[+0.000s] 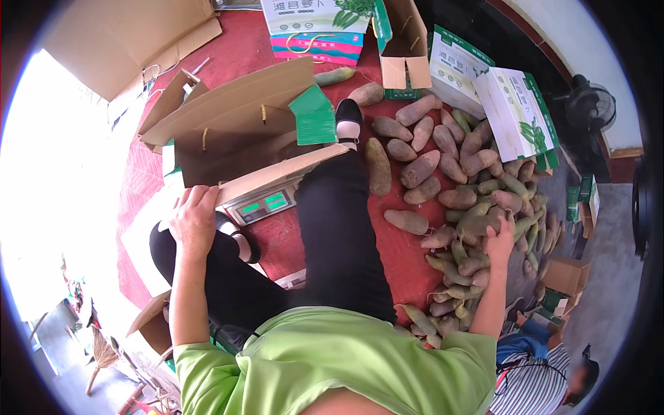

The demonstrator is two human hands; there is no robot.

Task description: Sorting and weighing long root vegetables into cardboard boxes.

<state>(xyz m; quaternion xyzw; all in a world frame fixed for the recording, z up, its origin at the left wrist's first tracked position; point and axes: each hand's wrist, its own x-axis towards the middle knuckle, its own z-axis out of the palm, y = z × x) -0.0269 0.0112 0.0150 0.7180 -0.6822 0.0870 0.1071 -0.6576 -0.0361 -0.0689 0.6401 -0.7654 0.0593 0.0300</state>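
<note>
An open cardboard box (228,149) with yellow rope handles stands on a digital scale (266,205) with green lit figures, in front of my knees. My left hand (192,220) is closed over the near left corner of the box, by its flap. Out to the right, my right hand (498,238) reaches into a heap of soil-dusted radishes (418,169). Its fingers curl over a thick green radish (477,223) on top of the heap. What lies under the palm is hidden.
White-and-green printed cartons (515,111) stand beyond the heap, near a black fan (589,107). An open brown carton (404,41) is at the far side. Behind the heap at lower right is another person (532,377) in stripes. A broom (104,353) lies lower left.
</note>
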